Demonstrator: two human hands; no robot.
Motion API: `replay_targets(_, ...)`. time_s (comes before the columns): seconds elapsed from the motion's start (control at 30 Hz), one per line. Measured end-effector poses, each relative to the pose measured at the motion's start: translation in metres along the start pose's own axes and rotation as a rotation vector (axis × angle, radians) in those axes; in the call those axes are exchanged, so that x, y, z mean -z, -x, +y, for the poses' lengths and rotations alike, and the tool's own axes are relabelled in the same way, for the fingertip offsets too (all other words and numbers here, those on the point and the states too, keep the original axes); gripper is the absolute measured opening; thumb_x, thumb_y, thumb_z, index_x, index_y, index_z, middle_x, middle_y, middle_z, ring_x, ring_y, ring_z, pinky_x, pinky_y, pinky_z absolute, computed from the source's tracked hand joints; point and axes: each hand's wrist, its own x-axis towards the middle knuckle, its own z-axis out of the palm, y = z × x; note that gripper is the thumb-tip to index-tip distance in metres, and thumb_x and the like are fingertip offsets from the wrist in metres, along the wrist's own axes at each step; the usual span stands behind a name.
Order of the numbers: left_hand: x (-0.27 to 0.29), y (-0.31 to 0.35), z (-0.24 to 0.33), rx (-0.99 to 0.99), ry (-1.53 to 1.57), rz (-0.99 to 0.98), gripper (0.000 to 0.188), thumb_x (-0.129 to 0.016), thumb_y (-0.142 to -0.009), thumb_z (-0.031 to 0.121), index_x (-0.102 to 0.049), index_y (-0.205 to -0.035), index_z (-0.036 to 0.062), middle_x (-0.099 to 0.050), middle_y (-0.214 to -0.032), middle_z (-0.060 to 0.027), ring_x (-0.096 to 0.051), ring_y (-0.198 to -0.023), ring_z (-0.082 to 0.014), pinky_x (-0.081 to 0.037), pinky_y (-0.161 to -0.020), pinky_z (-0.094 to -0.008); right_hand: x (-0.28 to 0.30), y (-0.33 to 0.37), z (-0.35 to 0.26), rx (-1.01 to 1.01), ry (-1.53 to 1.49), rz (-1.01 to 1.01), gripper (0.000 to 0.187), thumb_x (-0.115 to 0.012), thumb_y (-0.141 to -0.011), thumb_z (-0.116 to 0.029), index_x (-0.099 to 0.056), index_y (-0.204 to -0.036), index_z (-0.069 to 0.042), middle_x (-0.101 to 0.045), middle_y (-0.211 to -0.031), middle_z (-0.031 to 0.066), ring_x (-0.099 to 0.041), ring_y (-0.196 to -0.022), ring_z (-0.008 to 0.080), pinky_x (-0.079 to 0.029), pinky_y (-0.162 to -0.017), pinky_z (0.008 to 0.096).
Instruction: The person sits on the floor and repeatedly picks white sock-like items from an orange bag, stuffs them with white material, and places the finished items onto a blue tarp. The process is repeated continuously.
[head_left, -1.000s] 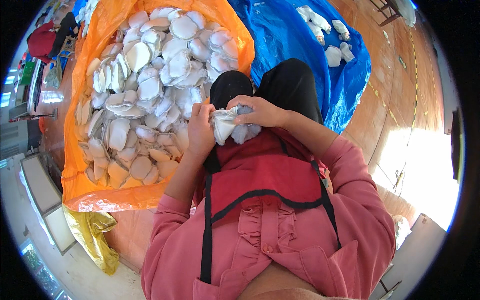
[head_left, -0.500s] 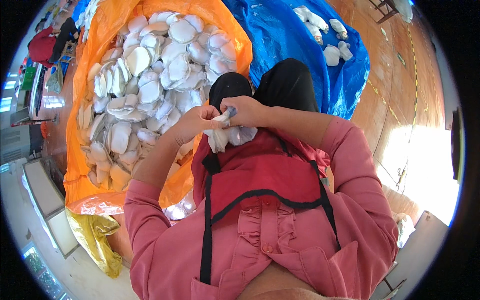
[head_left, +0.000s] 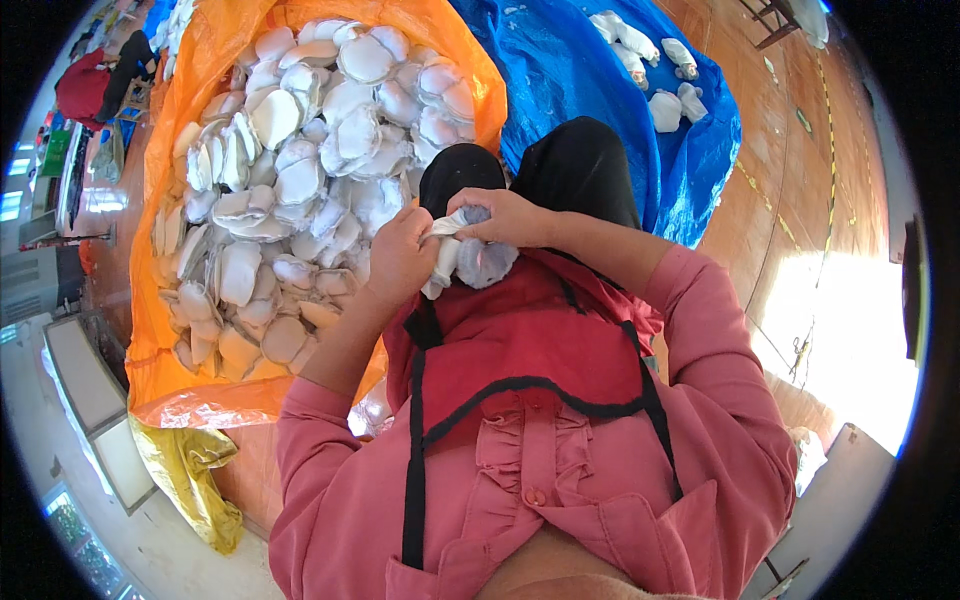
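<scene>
Over my lap, both hands hold a soft white and grey fabric piece point(head_left: 485, 263); its exact kind I cannot make out. My left hand point(head_left: 400, 250) is closed on its white edge. The fingers of my right hand point(head_left: 507, 217) pinch its upper part, where a grey tuft pokes out. A short white band stretches between the hands. Below them hang a white flap and a fuzzy grey lobe, close to the red apron point(head_left: 530, 365). Part of the piece is hidden behind my fingers.
Left of my knees, a large orange bag point(head_left: 170, 130) holds many flat, rounded white fabric pieces point(head_left: 300, 185). Ahead to the right lies a blue sheet point(head_left: 560, 110) with several small white bundles point(head_left: 665, 110). A yellow sack point(head_left: 195, 480) is at lower left. A person point(head_left: 85, 90) sits far left.
My left hand has turned and shifted slightly left and down. My right hand's fingers have opened around the piece, so more of its grey part shows, and the white band is drawn between my hands.
</scene>
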Motion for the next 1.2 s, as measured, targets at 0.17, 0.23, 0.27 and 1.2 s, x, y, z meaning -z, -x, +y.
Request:
replay_targets(0.17,-0.016,0.008,-0.008,0.191,0.011,0.100,0.015,-0.065,-0.077,0.010,-0.052,-0.078,0.0018,-0.054,-0.069,-0.0129,-0.054,-0.063,-0.0259,-0.043,-0.059,-0.0377,-0.010,0.014,0.016,0.027,-0.045,0.140,0.036,-0.071,-0.083,-0.020,-0.061,-0.116,-0.008,-0.064,-0.111,0.0091,-0.061,-0.104,0.0210,-0.046,-0.091,0.0317)
replay_targets(0.23,-0.021,0.006,-0.003,0.278,-0.028,0.166,0.015,-0.066,-0.078,0.011,-0.054,-0.079,0.0015,-0.056,-0.068,-0.0122,-0.055,-0.063,-0.0255,-0.043,-0.059,-0.0372,-0.007,0.010,0.017,0.152,0.088,0.172,0.035,-0.071,-0.083,-0.019,-0.061,-0.115,-0.008,-0.063,-0.114,0.0096,-0.061,-0.105,0.0233,-0.046,-0.093,0.0329)
replay_targets(0.27,-0.019,0.003,-0.001,0.315,-0.005,0.176,0.015,-0.066,-0.078,0.013,-0.056,-0.080,0.0013,-0.057,-0.067,-0.0120,-0.056,-0.061,-0.0252,-0.044,-0.058,-0.0370,0.004,0.001,0.018,0.259,0.222,0.185,0.035,-0.071,-0.083,-0.019,-0.062,-0.115,-0.008,-0.063,-0.114,0.0100,-0.060,-0.106,0.0246,-0.045,-0.093,0.0336)
replay_targets(1.2,-0.015,0.018,-0.013,0.472,1.408,-0.174,0.030,-0.069,-0.084,-0.001,-0.058,-0.111,0.0011,-0.064,-0.107,-0.0050,-0.062,-0.096,-0.0141,-0.051,-0.089,-0.0290,0.036,-0.001,-0.009,0.217,0.095,-0.284,0.024,-0.065,-0.074,0.005,-0.057,-0.095,-0.004,-0.054,-0.133,0.0139,-0.051,-0.124,0.0262,-0.041,-0.102,0.0346)
